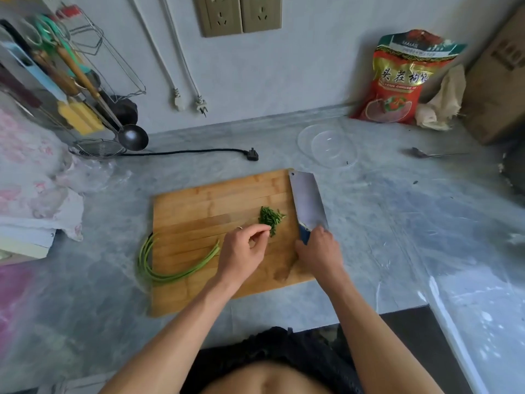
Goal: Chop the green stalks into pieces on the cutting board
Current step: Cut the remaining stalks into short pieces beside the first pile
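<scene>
A wooden cutting board [199,203] lies on the grey counter in front of me. A small pile of chopped green pieces [270,218] sits near its right side. Long curved green stalks [170,275] lie across the board's left edge, partly hanging onto the counter. My left hand [244,251] hovers just below the pile, thumb and fingertips pinched together at the pile's lower edge. My right hand [318,251] grips the blue handle of a cleaver [306,201], whose broad blade lies tilted along the board's right edge, right of the pile.
A clear glass bowl [326,146] stands behind the board to the right. A black plug and cord [251,154] lie behind the board. A red food bag [397,81], a cloth and a cardboard box stand at the back right. A utensil rack [71,89] stands back left.
</scene>
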A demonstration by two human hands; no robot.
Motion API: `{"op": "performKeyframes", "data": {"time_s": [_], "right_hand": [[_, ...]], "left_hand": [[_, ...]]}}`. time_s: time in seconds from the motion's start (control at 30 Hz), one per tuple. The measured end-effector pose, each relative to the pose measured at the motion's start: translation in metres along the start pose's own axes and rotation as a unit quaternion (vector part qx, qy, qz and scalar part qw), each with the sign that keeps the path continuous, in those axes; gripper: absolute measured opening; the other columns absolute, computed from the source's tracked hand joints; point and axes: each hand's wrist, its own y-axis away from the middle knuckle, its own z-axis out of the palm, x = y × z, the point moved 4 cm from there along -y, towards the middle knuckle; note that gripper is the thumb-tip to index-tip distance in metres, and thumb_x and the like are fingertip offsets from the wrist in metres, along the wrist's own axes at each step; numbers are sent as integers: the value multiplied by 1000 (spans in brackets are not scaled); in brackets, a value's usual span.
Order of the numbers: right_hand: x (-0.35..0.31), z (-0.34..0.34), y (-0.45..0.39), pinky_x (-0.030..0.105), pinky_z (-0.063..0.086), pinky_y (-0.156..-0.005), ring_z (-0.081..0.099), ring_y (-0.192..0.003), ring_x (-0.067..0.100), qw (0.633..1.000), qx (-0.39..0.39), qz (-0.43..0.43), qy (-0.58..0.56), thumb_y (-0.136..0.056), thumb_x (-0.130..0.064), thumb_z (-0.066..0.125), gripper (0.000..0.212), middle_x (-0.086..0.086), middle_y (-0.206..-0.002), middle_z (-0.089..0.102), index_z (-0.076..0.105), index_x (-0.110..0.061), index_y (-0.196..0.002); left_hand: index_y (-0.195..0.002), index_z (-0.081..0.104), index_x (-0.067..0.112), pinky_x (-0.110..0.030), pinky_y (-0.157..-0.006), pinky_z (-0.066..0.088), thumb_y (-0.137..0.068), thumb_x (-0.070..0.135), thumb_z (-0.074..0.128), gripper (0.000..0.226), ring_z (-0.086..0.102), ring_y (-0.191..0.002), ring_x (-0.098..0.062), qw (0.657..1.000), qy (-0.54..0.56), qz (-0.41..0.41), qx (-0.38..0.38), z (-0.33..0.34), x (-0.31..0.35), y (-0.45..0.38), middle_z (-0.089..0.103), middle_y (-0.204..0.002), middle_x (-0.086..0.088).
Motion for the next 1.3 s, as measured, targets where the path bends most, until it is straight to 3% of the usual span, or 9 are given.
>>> {"op": "performKeyframes", "data": {"time_s": [0.1, 0.2, 0.3, 0.4, 0.47, 0.73, 0.83, 0.93, 1.3], "right_hand": [[3, -7, 8, 28, 37, -50, 51, -67, 20, 984, 24, -9, -176, -87, -20, 56, 19, 9, -89, 55, 45, -8, -98], [-9, -14, 23, 22, 33, -44, 43, -53, 15, 966, 38, -97, -235, -92, -21, 56, 14, 8, -73, 54, 47, -11, -95], [-34, -14, 31, 23, 36, -49, 45, -54, 13, 958, 1, -200, -207, -93, -31, 59, 22, 7, -72, 58, 52, -10, -95], [-55, 3, 33, 20, 34, -52, 42, -56, 10, 953, -81, -261, -131, -94, -33, 58, 26, 1, -69, 52, 52, -8, -92], [-65, 19, 33, 22, 30, -50, 42, -56, 11, 945, -119, -287, -98, -94, -35, 57, 26, -2, -67, 49, 49, -12, -88], [-74, 35, 36, 15, 36, -53, 41, -54, 8, 930, -153, -332, -44, -96, -33, 56, 25, -4, -65, 47, 51, -10, -90], [-73, 37, 38, 18, 34, -52, 45, -56, 11, 925, -184, -329, -41, -96, -34, 56, 25, -2, -68, 51, 50, -12, -89], [-69, 39, 45, 37, 45, -57, 54, -62, 20, 922, -241, -295, -65, -94, -39, 56, 27, 11, -80, 63, 53, -12, -91], [-62, 37, 57, 40, 47, -57, 52, -62, 19, 931, -245, -254, -95, -93, -42, 55, 30, 17, -87, 65, 53, -12, -93]], "left_hand": [[-105, 78, 17, -20, -74, 55, -91, 13, 68, 17, 68, -87, 2, 1000, 7, -27, 4, -9, -8, 4, 74, -96, 15], [-105, 77, 19, -14, -75, 53, -91, 11, 68, 18, 67, -89, 4, 997, -7, -70, 27, -28, -31, 17, 74, -97, 15], [-101, 77, 16, -11, -78, 51, -88, 8, 71, 17, 67, -90, 0, 993, -63, -78, 66, -52, -54, 34, 74, -98, 8], [-100, 77, 13, -32, -71, 57, -83, 9, 76, 17, 68, -82, -10, 990, -119, -46, 60, -65, -72, 45, 70, -96, 5], [-103, 76, 12, -34, -68, 58, -81, 10, 78, 23, 68, -81, -13, 987, -152, -23, 53, -70, -79, 52, 69, -98, 4], [-105, 76, 13, -29, -69, 55, -81, 2, 76, 26, 69, -83, -18, 975, -213, -1, 63, -66, -92, 65, 73, -102, 5], [-107, 75, 13, -28, -73, 55, -82, 2, 76, 27, 67, -89, -17, 975, -210, 2, 72, -68, -95, 65, 72, -103, 5], [-105, 76, 12, -32, -73, 55, -82, 1, 74, 25, 66, -90, -20, 974, -206, -10, 89, -66, -98, 64, 72, -102, 3], [-100, 78, 10, -37, -69, 55, -82, 0, 75, 21, 66, -83, -24, 972, -186, -16, 144, -65, -104, 74, 72, -98, -1]]}}
